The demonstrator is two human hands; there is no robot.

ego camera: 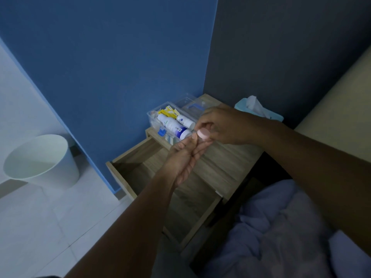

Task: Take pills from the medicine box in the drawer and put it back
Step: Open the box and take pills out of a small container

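Observation:
A clear plastic medicine box [154,125] stands open on the wooden nightstand [224,163], with white bottles [172,126] and a yellow packet inside. Its lid with a blue handle [193,107] lies behind it. The drawer [140,177] below is pulled out and looks bare inside. My right hand [226,125] grips a small clear jar with a pink cap [203,134], tilted over my left hand [184,159]. My left hand is held palm up just under the jar, fingers touching it. I cannot see any pills.
A teal tissue box [259,109] sits at the back right of the nightstand. A white waste bin [42,159] stands on the tiled floor at left. A blue wall rises behind. Pale bedding [281,227] lies at lower right.

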